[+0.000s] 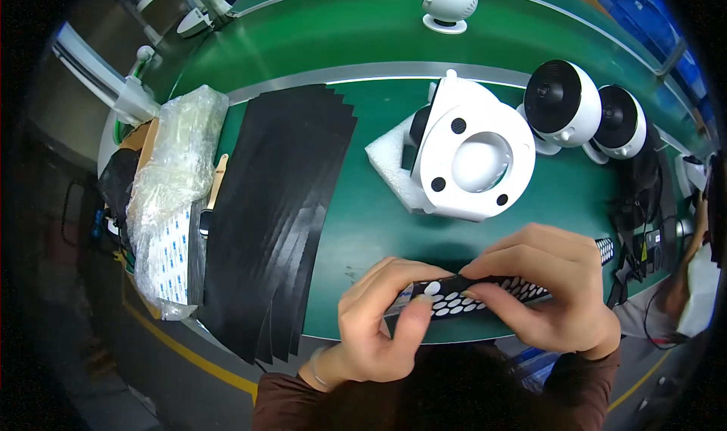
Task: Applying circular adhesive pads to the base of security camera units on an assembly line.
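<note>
Near the table's front edge, both hands hold a black strip with rows of white oval spots (454, 304). My left hand (382, 321) pinches its left end between thumb and fingers. My right hand (549, 287) grips it further right, thumb and fingertips meeting at its upper edge close to the left fingers. Part of the strip is hidden behind the right hand. Beyond the hands lies a white rounded housing (454, 196) with a large round recess and several black round pads on its face. A white foam block (394, 166) sits beside and partly under it.
To the left lie a fanned stack of black sheets (276, 204) and a plastic-wrapped bundle (178, 158). Two white devices with black round fronts (562, 102) stand at right, near black cables and an adapter (649, 249). Another white device (450, 6) is on the green conveyor (333, 30).
</note>
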Available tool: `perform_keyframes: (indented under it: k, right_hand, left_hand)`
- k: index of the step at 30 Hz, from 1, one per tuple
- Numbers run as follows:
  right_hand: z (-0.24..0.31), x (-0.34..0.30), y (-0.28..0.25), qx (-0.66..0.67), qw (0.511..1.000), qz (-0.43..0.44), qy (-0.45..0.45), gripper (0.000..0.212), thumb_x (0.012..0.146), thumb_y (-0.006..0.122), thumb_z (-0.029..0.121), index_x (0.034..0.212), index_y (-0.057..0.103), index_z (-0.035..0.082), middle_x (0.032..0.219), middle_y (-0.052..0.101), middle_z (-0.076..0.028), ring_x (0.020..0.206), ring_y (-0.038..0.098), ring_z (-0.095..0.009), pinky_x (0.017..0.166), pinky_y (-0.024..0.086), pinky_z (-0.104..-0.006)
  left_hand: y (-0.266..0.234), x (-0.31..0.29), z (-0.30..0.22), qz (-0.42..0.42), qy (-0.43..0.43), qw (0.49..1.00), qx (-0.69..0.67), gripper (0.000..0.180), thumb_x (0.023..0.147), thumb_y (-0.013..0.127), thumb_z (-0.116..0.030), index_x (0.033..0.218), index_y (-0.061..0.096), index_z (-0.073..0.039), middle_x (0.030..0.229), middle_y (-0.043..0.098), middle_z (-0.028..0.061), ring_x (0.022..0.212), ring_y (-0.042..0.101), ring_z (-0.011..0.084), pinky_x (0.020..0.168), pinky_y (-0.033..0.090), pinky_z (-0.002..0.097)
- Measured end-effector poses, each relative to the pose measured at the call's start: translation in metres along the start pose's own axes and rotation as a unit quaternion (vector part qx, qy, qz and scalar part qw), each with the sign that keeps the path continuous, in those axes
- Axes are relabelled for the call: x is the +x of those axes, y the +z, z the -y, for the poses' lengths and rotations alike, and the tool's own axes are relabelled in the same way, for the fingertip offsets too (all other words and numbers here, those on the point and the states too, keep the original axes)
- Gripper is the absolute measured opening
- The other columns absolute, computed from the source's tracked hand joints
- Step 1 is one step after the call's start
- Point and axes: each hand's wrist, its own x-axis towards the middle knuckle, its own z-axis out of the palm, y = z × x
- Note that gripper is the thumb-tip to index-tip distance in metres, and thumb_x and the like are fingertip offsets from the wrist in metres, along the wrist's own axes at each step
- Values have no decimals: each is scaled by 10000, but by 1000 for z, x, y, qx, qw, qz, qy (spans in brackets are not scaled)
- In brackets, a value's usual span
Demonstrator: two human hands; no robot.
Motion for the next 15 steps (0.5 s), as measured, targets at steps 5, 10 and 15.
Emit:
perform_keyframes:
  k: [5, 10, 15]
  right_hand:
    - [6, 0, 5, -4, 999, -32, -17, 192, 613, 683, 26, 797, 633, 48, 724, 585, -52, 615, 575, -216, 526, 459, -290]
    - [5, -7, 12, -21, 996, -63, -55, 198, 601, 691, 27, 795, 654, 45, 740, 607, -70, 626, 579, -206, 551, 458, -275]
    - [3, -16, 28, -165, 960, -134, -183, 270, 549, 632, 74, 801, 625, -24, 789, 616, -114, 680, 603, -213, 583, 517, -295]
  left_hand:
    - [7, 1, -2, -60, 83, 990, 93, 158, 701, 513, 84, 836, 589, 54, 755, 612, 142, 626, 581, 245, 581, 459, 279]
    - [9, -1, -5, -70, 69, 987, 124, 136, 691, 522, 101, 791, 601, 53, 715, 609, 135, 578, 575, 234, 540, 456, 267]
    - [10, -5, -5, -90, 62, 985, 132, 138, 690, 533, 98, 798, 605, 52, 717, 608, 134, 567, 571, 221, 527, 452, 260]
